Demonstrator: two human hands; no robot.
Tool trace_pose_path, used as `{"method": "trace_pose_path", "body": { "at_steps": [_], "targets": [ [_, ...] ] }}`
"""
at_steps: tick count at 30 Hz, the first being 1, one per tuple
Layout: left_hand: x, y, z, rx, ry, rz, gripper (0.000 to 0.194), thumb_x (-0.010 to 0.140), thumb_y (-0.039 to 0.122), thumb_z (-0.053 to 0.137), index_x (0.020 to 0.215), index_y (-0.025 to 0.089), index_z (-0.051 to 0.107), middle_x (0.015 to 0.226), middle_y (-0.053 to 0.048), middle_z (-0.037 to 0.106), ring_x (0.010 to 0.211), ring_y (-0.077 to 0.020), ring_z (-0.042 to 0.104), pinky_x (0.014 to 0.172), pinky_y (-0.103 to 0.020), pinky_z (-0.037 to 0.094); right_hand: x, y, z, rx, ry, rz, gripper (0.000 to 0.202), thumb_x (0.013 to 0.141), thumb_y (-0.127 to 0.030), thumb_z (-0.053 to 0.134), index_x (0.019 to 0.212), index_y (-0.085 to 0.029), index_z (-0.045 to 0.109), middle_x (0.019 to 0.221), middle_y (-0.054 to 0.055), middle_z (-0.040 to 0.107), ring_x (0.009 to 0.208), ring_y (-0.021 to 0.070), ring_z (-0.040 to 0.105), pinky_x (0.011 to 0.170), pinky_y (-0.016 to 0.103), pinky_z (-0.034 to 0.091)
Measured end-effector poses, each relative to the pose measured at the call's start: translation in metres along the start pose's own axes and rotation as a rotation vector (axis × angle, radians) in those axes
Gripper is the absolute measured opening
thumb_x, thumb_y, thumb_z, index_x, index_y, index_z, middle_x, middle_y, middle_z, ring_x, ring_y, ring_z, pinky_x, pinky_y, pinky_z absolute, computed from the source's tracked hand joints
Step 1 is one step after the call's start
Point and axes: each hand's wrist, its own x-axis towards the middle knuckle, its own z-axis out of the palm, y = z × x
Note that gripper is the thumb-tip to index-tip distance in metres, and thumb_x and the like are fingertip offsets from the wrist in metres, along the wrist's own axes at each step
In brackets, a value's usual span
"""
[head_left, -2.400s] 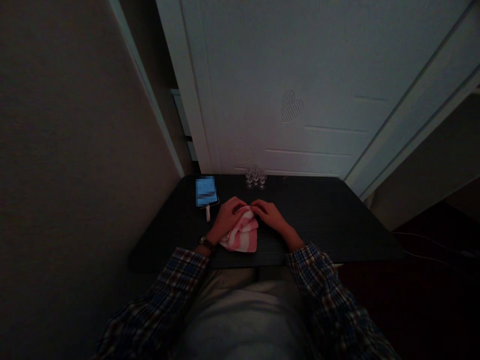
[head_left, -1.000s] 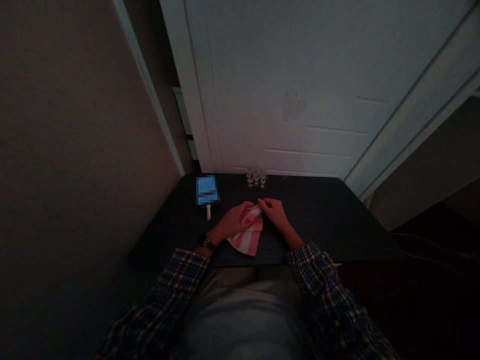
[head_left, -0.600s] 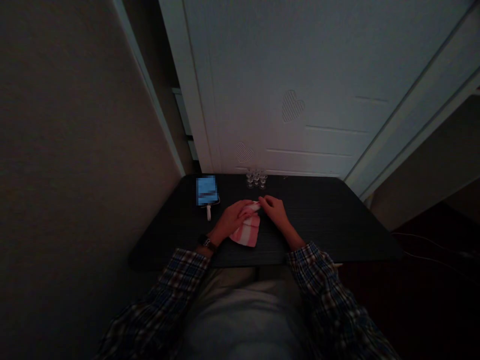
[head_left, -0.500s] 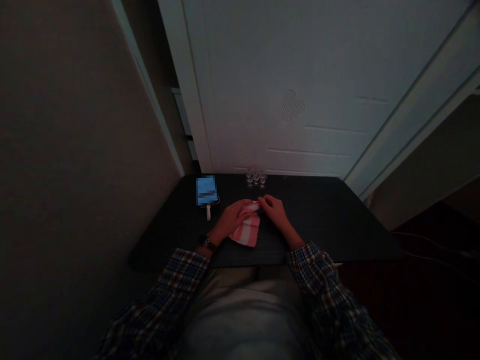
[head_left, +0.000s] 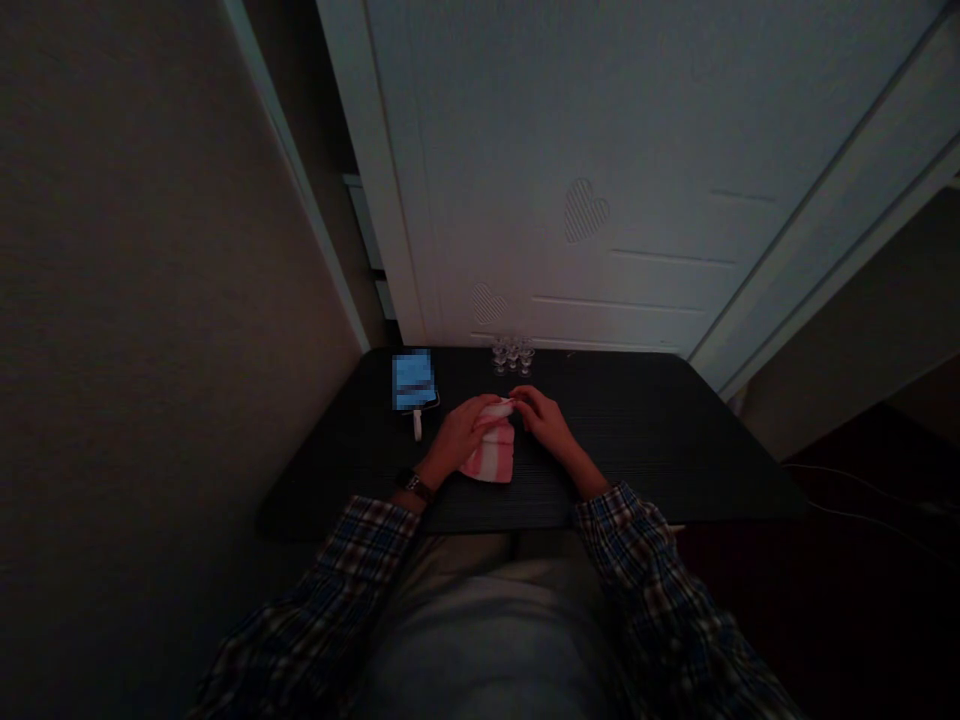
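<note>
A pink and white striped cloth [head_left: 491, 458] hangs between my hands over the dark table, its lower part draped down. My left hand [head_left: 466, 428], with a watch on the wrist, is closed around the upper part of the cloth. At the cloth's top right corner, my right hand [head_left: 544, 420] has its thumb and fingers drawn together in a pinch. Whether anything is wrapped inside the cloth is hidden. Just beyond my hands stand several small clear stemmed glasses [head_left: 513, 355] in a cluster.
On the left of the dark table [head_left: 637, 440] a device with a blurred blue screen [head_left: 413, 380] stands on a white-handled holder [head_left: 418, 425]. A white panel with heart patterns [head_left: 585, 212] rises behind the table. A wall [head_left: 165, 300] is close on the left.
The cloth's lower edge has lifted slightly. My right fingers have shifted a little left and up at the cloth's top. The glasses and the device have not moved.
</note>
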Motion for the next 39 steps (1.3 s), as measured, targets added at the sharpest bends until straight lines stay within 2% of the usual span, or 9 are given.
{"method": "trace_pose_path", "body": {
  "at_steps": [7,14,20,23,30,34,39],
  "targets": [
    [0.0003,-0.0023,0.0015,0.057,0.016,0.012,0.030,0.086,0.027,0.043,0.114,0.020,0.051,0.115,-0.004,0.058,0.109,-0.0175,0.051,0.097,-0.034,0.039,-0.0003,-0.0006,-0.0024,-0.073,0.022,-0.012,0.024,0.085,-0.036,0.042,0.092,-0.018,0.056,0.077,0.000,0.061,0.057,0.0100,0.051,0.057,0.021,0.038],
    [-0.0001,-0.0023,0.0020,0.069,0.009,0.021,0.031,0.085,0.029,0.045,0.114,0.019,0.051,0.114,-0.005,0.058,0.108,-0.0182,0.052,0.096,-0.035,0.040,0.0002,-0.0002,-0.0022,-0.178,0.040,0.016,0.035,0.086,-0.044,0.038,0.074,-0.017,0.056,0.060,-0.003,0.053,0.055,0.0097,0.048,0.053,0.020,0.032],
    [-0.0005,0.0001,0.0019,0.039,-0.025,0.025,0.031,0.084,0.026,0.046,0.114,0.020,0.051,0.116,-0.005,0.057,0.110,-0.0190,0.051,0.097,-0.037,0.039,0.0019,0.0017,-0.0011,-0.264,0.050,0.012,0.040,0.088,-0.040,0.035,0.060,-0.017,0.051,0.055,-0.003,0.047,0.052,0.0092,0.043,0.052,0.021,0.028],
    [-0.0004,-0.0008,0.0014,0.033,0.002,0.027,0.030,0.085,0.026,0.045,0.113,0.019,0.052,0.114,-0.005,0.058,0.109,-0.0188,0.051,0.097,-0.036,0.039,0.0014,0.0012,-0.0007,-0.226,0.030,0.007,0.037,0.088,-0.040,0.036,0.066,-0.017,0.054,0.058,-0.003,0.050,0.054,0.0093,0.045,0.053,0.020,0.030],
    [-0.0002,-0.0047,-0.0018,0.056,0.042,0.029,0.031,0.082,0.018,0.045,0.112,0.019,0.052,0.113,-0.005,0.058,0.108,-0.0188,0.051,0.096,-0.036,0.040,-0.0005,-0.0028,0.0004,-0.051,-0.031,-0.008,0.027,0.086,-0.037,0.041,0.098,-0.019,0.057,0.077,-0.001,0.060,0.057,0.0093,0.050,0.057,0.020,0.038],
    [-0.0003,-0.0043,-0.0029,0.065,0.071,0.044,0.029,0.082,0.019,0.046,0.111,0.019,0.053,0.111,-0.005,0.059,0.106,-0.0185,0.052,0.094,-0.036,0.041,-0.0009,-0.0033,0.0002,-0.022,-0.044,-0.049,0.024,0.085,-0.033,0.044,0.102,-0.020,0.055,0.087,0.001,0.061,0.060,0.0094,0.051,0.061,0.021,0.040],
    [0.0002,-0.0031,-0.0030,0.086,0.064,0.026,0.030,0.082,0.020,0.046,0.111,0.020,0.054,0.112,-0.005,0.059,0.106,-0.0195,0.052,0.094,-0.037,0.041,-0.0013,-0.0048,-0.0006,-0.058,-0.057,-0.051,0.023,0.082,-0.026,0.047,0.103,-0.020,0.054,0.083,0.001,0.059,0.062,0.0105,0.051,0.062,0.022,0.040]
  ]
}}
